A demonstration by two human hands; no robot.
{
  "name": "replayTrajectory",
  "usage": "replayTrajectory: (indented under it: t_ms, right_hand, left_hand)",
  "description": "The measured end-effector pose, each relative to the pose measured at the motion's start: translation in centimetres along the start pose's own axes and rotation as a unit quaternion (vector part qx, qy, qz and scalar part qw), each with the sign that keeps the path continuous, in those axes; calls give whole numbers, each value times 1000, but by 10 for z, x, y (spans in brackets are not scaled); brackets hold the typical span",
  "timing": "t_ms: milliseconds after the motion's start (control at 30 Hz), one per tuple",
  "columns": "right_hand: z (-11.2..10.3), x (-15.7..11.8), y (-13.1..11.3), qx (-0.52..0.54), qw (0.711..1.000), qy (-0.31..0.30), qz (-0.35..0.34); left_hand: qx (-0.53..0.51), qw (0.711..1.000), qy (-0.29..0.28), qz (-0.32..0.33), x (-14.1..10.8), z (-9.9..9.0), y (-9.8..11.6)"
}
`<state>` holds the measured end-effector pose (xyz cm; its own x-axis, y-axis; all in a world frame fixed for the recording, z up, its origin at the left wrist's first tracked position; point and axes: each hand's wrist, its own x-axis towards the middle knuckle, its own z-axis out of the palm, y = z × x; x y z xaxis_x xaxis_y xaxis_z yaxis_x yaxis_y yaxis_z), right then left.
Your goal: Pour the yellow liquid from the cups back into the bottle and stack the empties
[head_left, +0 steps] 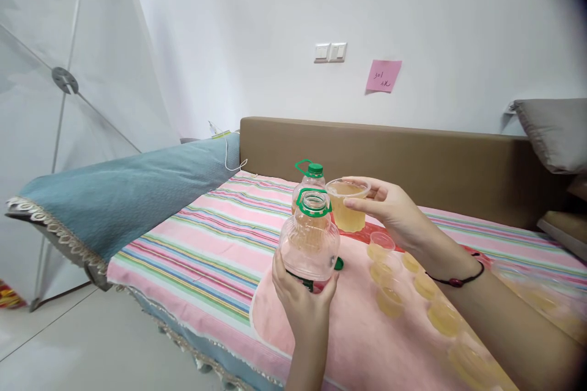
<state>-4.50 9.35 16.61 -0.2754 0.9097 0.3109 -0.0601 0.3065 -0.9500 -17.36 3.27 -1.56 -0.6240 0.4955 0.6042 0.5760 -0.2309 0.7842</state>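
My left hand (305, 302) is wrapped round a transparent plastic bottle (309, 250) with a green handle ring. The bottle is upright and its mouth has no cap. In my right hand (389, 201) is a transparent plastic cup (348, 211) of pale yellow liquid, gripped at the rim and side. The cup is held level, just right of the bottle's neck. Behind that bottle stands a second bottle (309, 180) with a green cap, partly hidden. A loose green cap (339, 264) lies to the right of the bottle in my left hand.
Small cups of yellow liquid (389, 299) stand in rows on a pink mat (353, 336), partly behind my right forearm. Beneath is a striped bedspread (215, 226). A brown headboard (367, 146) runs along the wall, and a blue-covered bed end (137, 195) rises at left.
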Motion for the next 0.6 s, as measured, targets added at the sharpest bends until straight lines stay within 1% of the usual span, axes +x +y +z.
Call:
replayTrajectory:
  t_ms: [167,300,400,467,533,600]
  right_hand:
    - [0,-1,-1,-2,1000,1,-3]
    - [-1,-3,-2,-12,1000,2,-4]
    - [-3,-4,-2,-10,1000,16,-4]
    - [-5,-5,-3,-9,1000,20,-1]
    - [-7,-6,-3,-11,1000,19,4]
    - [-9,-7,-4,-16,1000,18,3]
  left_hand:
    - [2,1000,4,-12,-3,0,0]
    - [-26,998,-10,-50,-3,-5,3]
    - [-44,996,-18,-80,4,-12,0]
    - [-60,994,-25,-88,14,-17,-8]
    - [-95,990,-63,-80,28,-22,-20]
    - [-150,974,-151,-81,44,-27,-34]
